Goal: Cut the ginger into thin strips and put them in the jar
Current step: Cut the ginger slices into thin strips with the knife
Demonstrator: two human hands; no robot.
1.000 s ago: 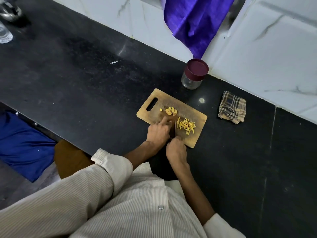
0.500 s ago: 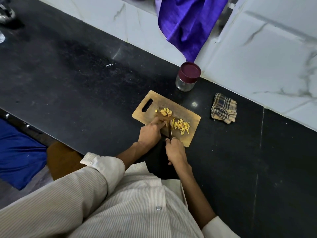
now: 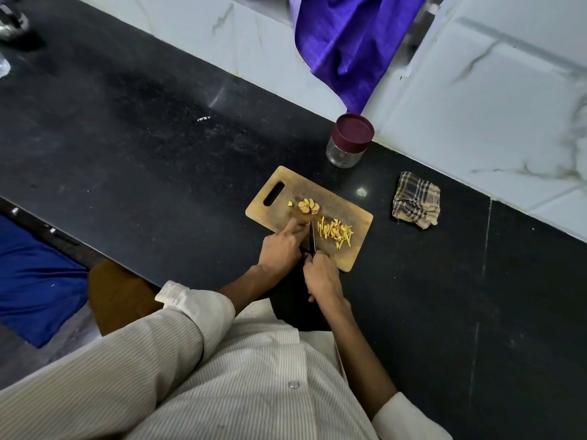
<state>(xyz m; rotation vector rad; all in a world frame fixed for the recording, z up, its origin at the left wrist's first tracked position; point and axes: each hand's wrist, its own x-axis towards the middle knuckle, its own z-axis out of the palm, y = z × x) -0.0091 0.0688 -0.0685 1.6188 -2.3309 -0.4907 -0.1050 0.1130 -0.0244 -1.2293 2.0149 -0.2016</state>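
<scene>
On the one rectangular wooden cutting board (image 3: pixel 359 219), the left hand (image 3: pixel 281 246) presses curled fingers onto ginger beside a pile of yellow ginger slices (image 3: pixel 308 206), the right hand (image 3: pixel 320 274) grips one dark knife (image 3: pixel 312 238) left of a heap of thin yellow ginger strips (image 3: pixel 336 232), and one maroon-lidded glass jar (image 3: pixel 349 139) stands closed beyond the board.

Black stone counter (image 3: pixel 143 160), speckled, running along a white tiled wall. Directly on it: wooden cutting board (image 3: pixel 352 249) under both hands; lidded glass jar (image 3: pixel 347 141) beyond the hands, near the wall; folded checked cloth (image 3: pixel 416 204) off to the right of the right hand, apart from the board.
</scene>
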